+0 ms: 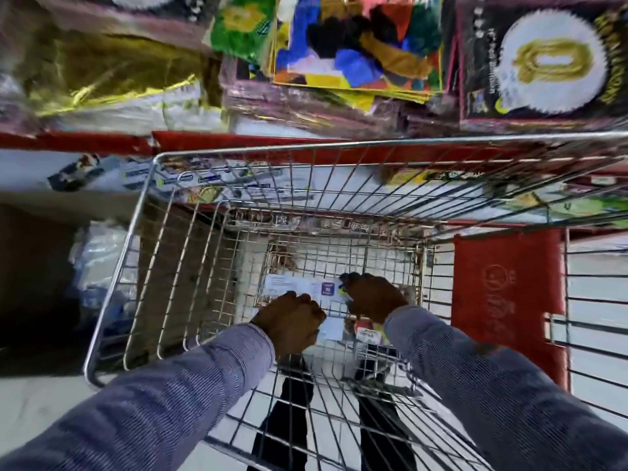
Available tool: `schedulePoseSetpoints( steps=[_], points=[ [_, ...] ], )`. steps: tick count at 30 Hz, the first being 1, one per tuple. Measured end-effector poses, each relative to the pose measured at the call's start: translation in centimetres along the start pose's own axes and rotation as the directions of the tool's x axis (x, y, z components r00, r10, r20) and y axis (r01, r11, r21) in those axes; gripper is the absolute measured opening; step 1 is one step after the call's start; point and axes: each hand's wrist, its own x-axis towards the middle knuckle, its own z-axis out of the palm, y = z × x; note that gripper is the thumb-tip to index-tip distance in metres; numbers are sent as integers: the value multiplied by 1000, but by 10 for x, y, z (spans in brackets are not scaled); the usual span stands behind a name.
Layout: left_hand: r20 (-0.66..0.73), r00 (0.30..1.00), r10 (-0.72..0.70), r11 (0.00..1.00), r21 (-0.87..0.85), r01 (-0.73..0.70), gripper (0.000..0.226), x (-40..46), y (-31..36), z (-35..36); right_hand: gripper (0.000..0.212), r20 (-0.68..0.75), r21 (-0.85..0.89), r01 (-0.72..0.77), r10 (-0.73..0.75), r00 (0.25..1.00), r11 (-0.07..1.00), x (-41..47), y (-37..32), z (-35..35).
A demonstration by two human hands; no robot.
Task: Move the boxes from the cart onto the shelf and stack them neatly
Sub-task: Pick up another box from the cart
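A wire shopping cart (153,185) fills the middle of the head view, seen from above. Both my arms reach down into its basket. A flat white box (292,286) with a small purple label lies on the cart's bottom grid. My left hand (289,321) is curled over the near left part of the box. My right hand (372,297) grips the box's right end, fingers over its far corner. A second white and red box (365,333) shows partly under my right wrist. The shelf (238,139) with a red edge runs behind the cart.
Packets of balloons and party goods (356,42) hang or lie above the shelf edge. White boxes (108,175) are lined along a lower shelf to the left. A red cart flap (506,287) stands at the right. Plastic-wrapped goods (102,260) sit left of the cart.
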Motion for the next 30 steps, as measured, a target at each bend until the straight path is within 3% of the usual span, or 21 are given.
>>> schedulePoseSetpoints(
  steps=[2, 5, 8, 13, 16, 20, 24, 30],
  points=[
    [114, 994, 3, 1000, 27, -7, 44, 12, 1, 7, 57, -40, -1, -22, 22, 999, 1000, 1, 8, -4],
    [159, 986, -42, 999, 11, 41, 59, 26, 6, 18, 58, -124, 34, -2, 6, 992, 999, -3, 19, -9],
    [135, 984, -117, 992, -32, 122, 55, 32, 10, 27, 55, -286, 20, 46, -38, 957, 999, -12, 21, -21],
    [208, 959, -193, 970, -107, 218, 30, 31, 17, 0, 59, -492, -57, 85, -102, 864, 995, -45, 6, -72],
    [96, 985, -145, 983, -96, 154, 49, 14, 16, -31, 61, -564, -27, 109, -105, 819, 994, -78, -7, -118],
    [-111, 977, -183, 973, -162, 164, 65, -32, 15, -94, 52, -641, -97, 88, -130, 757, 991, -129, -21, -195],
    [-444, 873, -201, 979, -130, 160, 65, -94, 23, -186, 59, -749, -212, 54, -198, 632, 976, -195, -35, -285],
    [-699, 674, -238, 968, -115, 223, 68, -175, 46, -328, 58, -857, -302, 11, -277, 435, 953, -297, -56, -407]
  ],
)
